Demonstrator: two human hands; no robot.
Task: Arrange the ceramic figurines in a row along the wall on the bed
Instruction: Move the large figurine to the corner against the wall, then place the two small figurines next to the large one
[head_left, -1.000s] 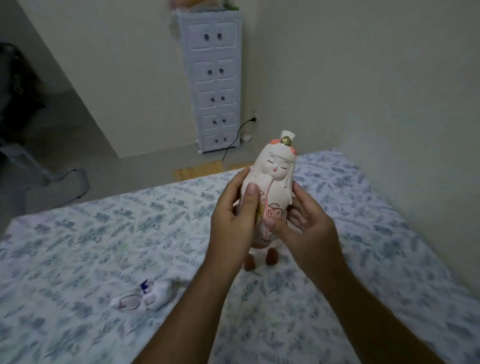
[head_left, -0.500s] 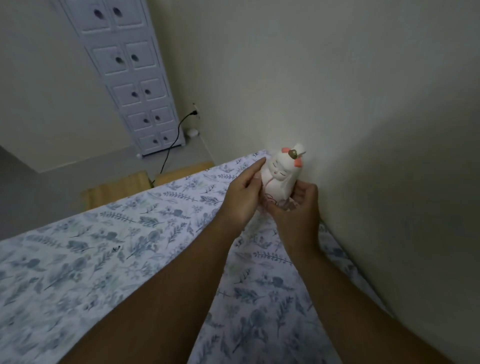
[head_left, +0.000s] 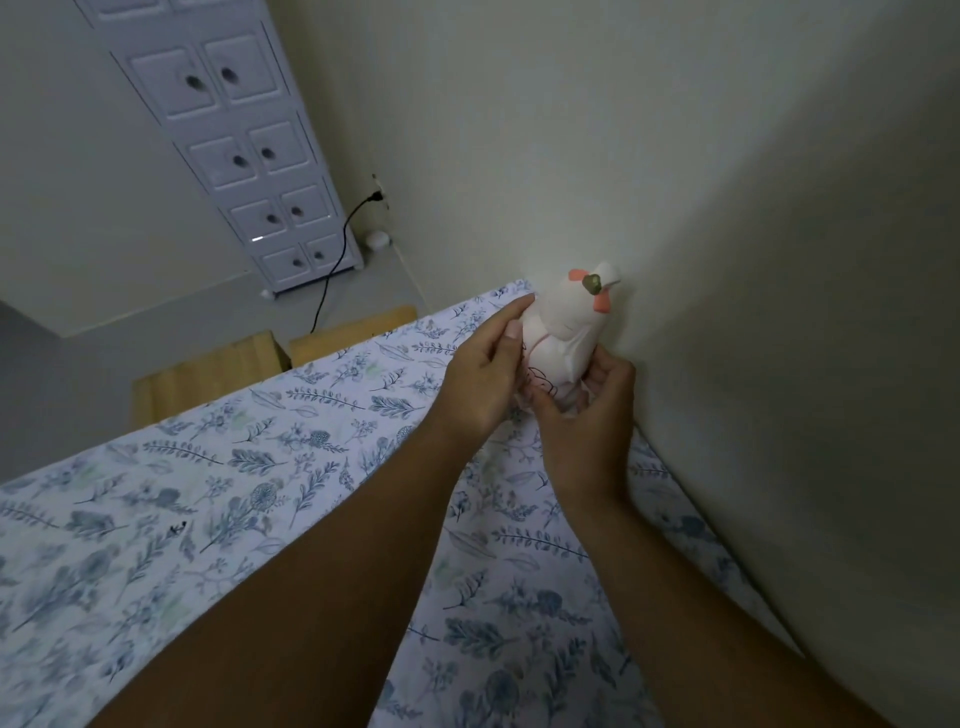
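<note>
Now setting first figurine (head_left: 563, 338) against wall (head_left: 727, 260), far corner of bed (head_left: 311, 467). Left hand (head_left: 480, 382) and right hand (head_left: 589, 410) both gripping it. No others placed in view; row barely begun.

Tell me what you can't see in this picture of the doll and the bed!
All in the head view:
- The figurine's base: both hands, left and right, cover it, so I cannot tell if it rests on the bed.
- Its face: turned away and foreshortened.
- Other figurines: none in frame.
- The drawer cabinet's top: cut off by the top edge.
</note>
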